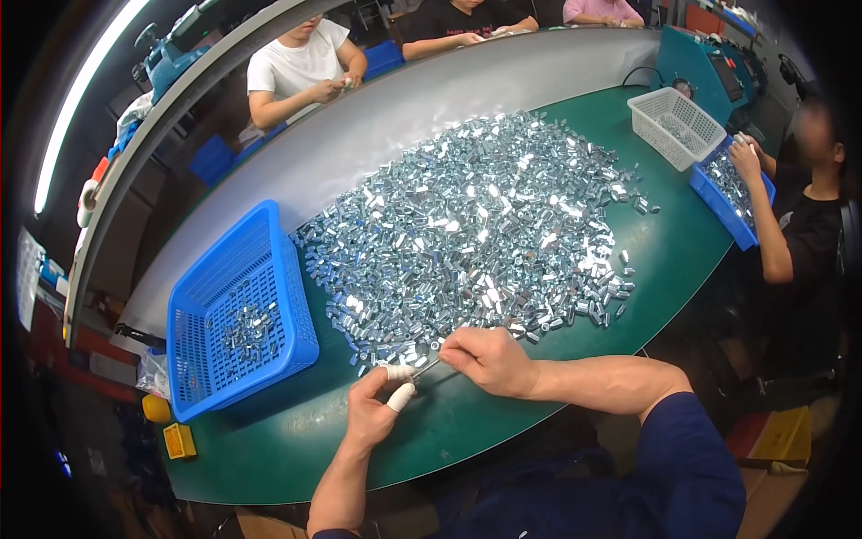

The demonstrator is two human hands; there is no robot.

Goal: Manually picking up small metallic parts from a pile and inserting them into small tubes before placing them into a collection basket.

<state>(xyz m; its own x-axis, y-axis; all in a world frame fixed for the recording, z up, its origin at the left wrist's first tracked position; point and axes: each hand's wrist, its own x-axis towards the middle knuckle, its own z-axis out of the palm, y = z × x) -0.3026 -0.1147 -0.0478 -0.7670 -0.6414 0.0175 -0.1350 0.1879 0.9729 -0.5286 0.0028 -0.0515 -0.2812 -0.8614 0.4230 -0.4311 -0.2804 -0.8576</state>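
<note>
Head view, both hands, left hand [375,409] and right hand [486,357], pinching a thin metal pin [424,368]; shiny hex nut heap [485,225], blue mesh basket [193,310]

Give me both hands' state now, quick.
Left hand: closed, pinching a small metal piece; one finger taped white.
Right hand: closed on a thin metal tool.

Your two hands meet at the middle, fingertips pinched together.
Your left hand [375,404] rises from below, fingers curled, its fingertips wrapped in white. Your right hand [489,359] reaches in from the right, forearm bare, blue sleeve at the elbow, fingers closed in a pinch.
</note>
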